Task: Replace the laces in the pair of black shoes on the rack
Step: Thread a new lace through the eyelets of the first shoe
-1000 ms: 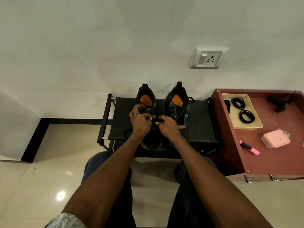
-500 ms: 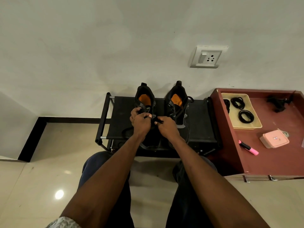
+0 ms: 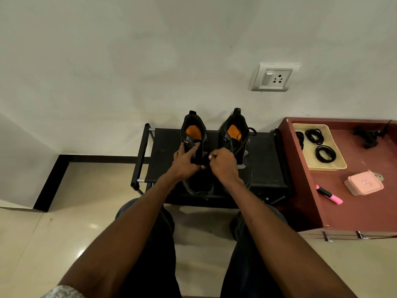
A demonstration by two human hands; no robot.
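Landmark: the low black fabric-topped shoe rack (image 3: 163, 151) standing against the pale wall; every place below is given from it.
Shoes: a pair of black sneakers with orange insoles stands on the rack's top, heels toward the wall. The left shoe (image 3: 194, 134) is under both hands; the right shoe (image 3: 235, 134) stands just beside it, a loose black lace (image 3: 253, 131) trailing off its far side.
Left hand: the left hand (image 3: 184, 163) rests on the left shoe's tongue area, index finger stretched toward the collar, the other fingers curled; whether they pinch a lace I cannot tell.
Right hand: the right hand (image 3: 222, 165) is balled up close to the left one, fingers drawn together as if nipping a lace end (the lace itself is lost against black shoe and shadow).
Spare laces: coiled black laces (image 3: 325, 153) lie in a shallow cream plastic tray (image 3: 339, 163) on the dark red wooden surface (image 3: 354, 211) right of the rack, with a pink highlighter (image 3: 328, 197) and a small pink box (image 3: 363, 183) nearer the person.
Step, as I judge it: working a lace at the left shoe's upper eyelets.
Risk: black on black hides the eyelets, so a skipped hole or twisted lace is likely.
Risk: a hard tug could slide the light shoe along the fabric top or knock its neighbour over.
Risk: the trailing lace could snag a wrist.
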